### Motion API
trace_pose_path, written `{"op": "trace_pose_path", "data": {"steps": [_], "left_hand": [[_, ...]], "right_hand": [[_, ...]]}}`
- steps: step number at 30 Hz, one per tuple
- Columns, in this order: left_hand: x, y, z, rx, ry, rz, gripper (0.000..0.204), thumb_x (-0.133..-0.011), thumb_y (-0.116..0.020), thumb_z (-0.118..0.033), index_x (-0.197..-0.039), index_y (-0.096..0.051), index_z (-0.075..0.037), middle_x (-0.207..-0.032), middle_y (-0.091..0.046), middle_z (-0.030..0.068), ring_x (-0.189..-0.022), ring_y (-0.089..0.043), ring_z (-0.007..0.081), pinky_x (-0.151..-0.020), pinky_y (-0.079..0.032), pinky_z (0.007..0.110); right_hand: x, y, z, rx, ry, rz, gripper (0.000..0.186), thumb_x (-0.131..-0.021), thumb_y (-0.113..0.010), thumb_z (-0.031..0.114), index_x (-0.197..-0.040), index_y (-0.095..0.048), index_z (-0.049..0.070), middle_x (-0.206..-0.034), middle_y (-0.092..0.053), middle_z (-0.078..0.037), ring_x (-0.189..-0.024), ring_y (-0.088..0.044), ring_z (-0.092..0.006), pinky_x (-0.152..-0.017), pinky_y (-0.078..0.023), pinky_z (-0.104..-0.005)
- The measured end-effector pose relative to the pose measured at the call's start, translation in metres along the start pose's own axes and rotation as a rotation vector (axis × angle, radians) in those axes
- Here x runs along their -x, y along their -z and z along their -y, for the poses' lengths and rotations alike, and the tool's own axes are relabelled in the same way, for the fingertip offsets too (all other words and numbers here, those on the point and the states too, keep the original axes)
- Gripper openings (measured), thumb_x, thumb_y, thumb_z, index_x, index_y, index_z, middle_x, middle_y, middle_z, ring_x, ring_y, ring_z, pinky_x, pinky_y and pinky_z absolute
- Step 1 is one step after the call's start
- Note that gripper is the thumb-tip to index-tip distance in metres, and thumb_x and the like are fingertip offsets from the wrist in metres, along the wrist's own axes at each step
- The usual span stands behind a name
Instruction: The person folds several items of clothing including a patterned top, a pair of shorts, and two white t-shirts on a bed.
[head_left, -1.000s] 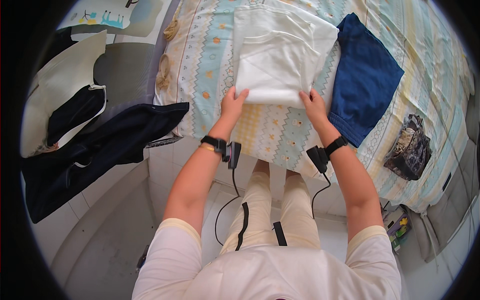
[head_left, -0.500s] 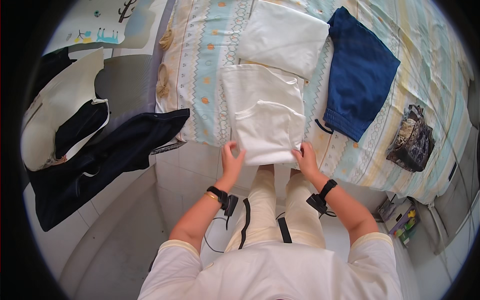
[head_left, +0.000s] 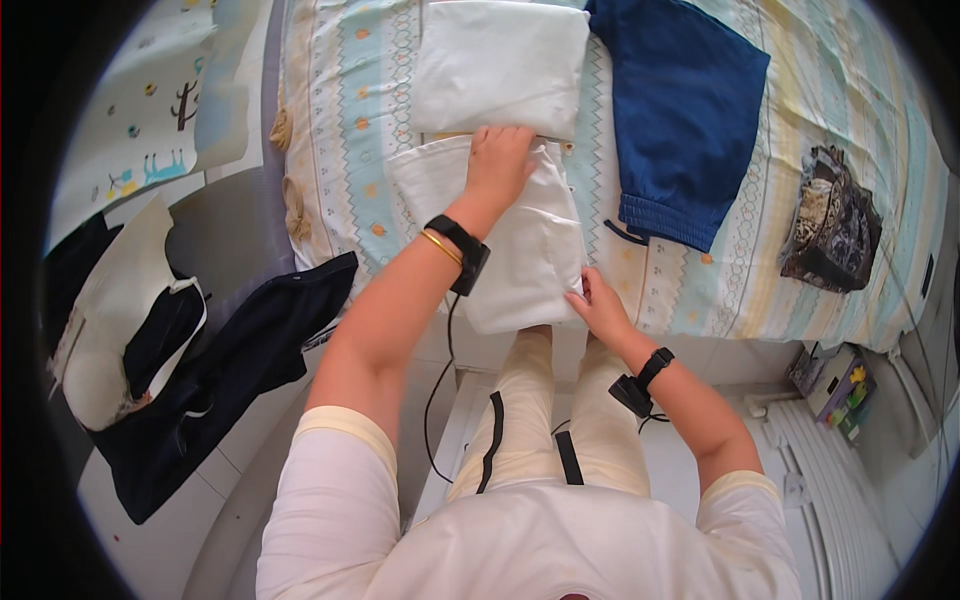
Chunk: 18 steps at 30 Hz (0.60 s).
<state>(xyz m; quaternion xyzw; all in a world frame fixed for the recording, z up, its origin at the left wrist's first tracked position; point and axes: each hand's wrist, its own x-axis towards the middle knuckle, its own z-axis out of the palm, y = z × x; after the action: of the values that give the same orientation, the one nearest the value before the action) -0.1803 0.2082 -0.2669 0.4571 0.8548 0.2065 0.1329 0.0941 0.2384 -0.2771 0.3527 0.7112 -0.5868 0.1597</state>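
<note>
A folded white garment (head_left: 525,265) lies at the near edge of the bed; its exact kind does not show. My left hand (head_left: 500,162) reaches across to its far edge, the fingers bent down and pressed together on the cloth. At the near right corner, my right hand (head_left: 603,304) pinches the garment's edge between thumb and fingers. Just beyond my left hand is another folded white piece of clothing (head_left: 500,65). Folded blue drawstring shorts (head_left: 680,120) rest to the right of both white pieces.
A patterned sheet covers the bed (head_left: 345,180). A dark patterned bundle of cloth (head_left: 832,222) lies at its right. On the left are dark trousers (head_left: 235,370) and a cream bra (head_left: 95,350). A colourful box (head_left: 838,390) stands low at the right.
My left hand has moved from the garment's near left corner to its far edge. The near flap now lies extended away from me. My right hand stays at the right edge.
</note>
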Motion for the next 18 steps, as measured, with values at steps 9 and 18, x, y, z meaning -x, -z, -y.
{"op": "trace_pose_path", "data": {"steps": [9,18], "left_hand": [[-0.035,-0.001,0.027,0.628,0.458,0.124,0.019,-0.077,-0.063,-0.016,-0.094,-0.062,-0.007,-0.075,-0.058,0.0056,-0.077,-0.057,0.0191,-0.069,-0.046,0.033],[0.159,0.0,0.034,0.165,0.627,-0.321,0.044,-0.076,-0.066,-0.012,-0.112,-0.045,0.001,-0.1,-0.052,0.0105,-0.093,-0.051,0.023,-0.085,-0.042,0.033]], "right_hand": [[-0.004,0.0,0.013,0.125,-0.006,-0.002,0.041,-0.08,-0.062,0.026,-0.108,-0.045,0.002,-0.084,-0.061,-0.024,-0.077,-0.059,-0.0409,-0.067,-0.046,-0.0451],[-0.027,-0.012,0.004,-0.165,0.068,-0.131,0.043,-0.078,-0.064,0.021,-0.11,-0.044,0.0,-0.094,-0.06,-0.023,-0.086,-0.06,-0.036,-0.073,-0.047,-0.0388]]}}
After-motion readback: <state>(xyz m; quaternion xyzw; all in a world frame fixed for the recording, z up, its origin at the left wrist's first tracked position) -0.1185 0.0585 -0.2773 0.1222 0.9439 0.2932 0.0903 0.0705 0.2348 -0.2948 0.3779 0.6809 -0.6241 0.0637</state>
